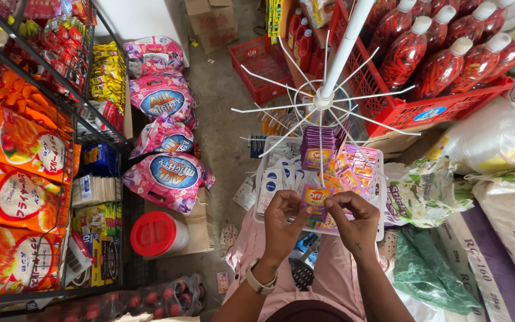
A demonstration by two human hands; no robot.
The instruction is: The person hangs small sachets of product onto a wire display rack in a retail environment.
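My left hand (282,223) and my right hand (354,225) both pinch a small orange and purple sachet (315,197) held up between them. The sachet hangs just over a white plastic basket (379,197) resting on my lap. The basket holds several strips of purple and orange sachets (347,169) and white sachets (276,182). A watch with a light strap sits on my left wrist. Above the basket stands a white pole with thin wire spokes (323,98) radiating outward.
Wire racks of orange snack bags (19,179) fill the left. Pink detergent bags (165,143) and a red-lidded white tub (157,234) lie on the floor. A red crate of bottles with red contents (436,59) and sacks (508,209) stand on the right.
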